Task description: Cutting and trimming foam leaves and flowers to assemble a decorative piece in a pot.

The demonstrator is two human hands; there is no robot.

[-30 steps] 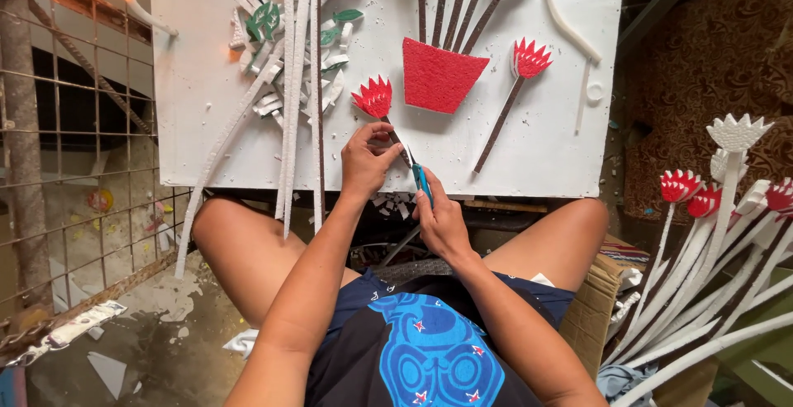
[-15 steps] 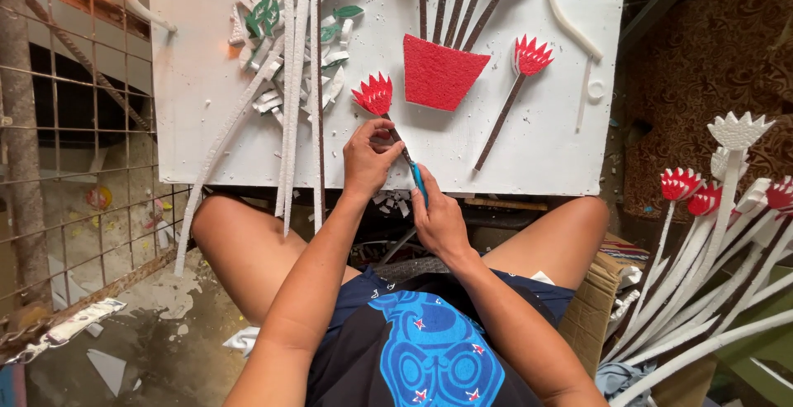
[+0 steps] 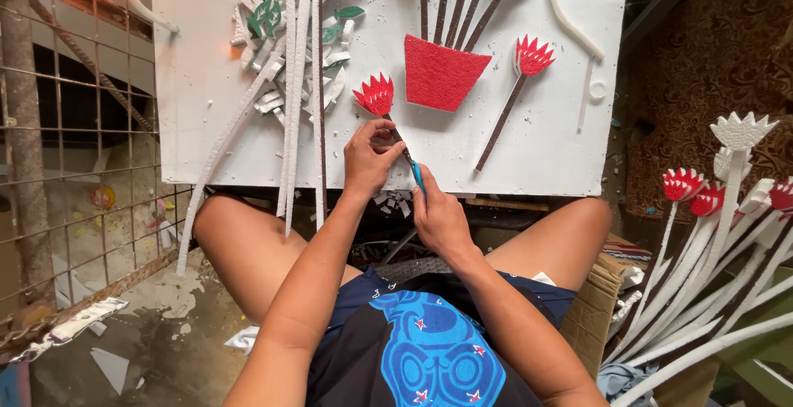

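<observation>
Here the left hand (image 3: 369, 159) pinches the dark stem of a red foam flower (image 3: 376, 95) lying at the near edge of the white board (image 3: 529, 151); the right hand (image 3: 438, 217) grips a blue knife (image 3: 417, 176). The foam looks light and crumbly, best held low on the stem

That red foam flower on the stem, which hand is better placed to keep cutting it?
Probably the right hand: it grips the blue cutter, while the left hand pinches the stem below the red flower.
</observation>
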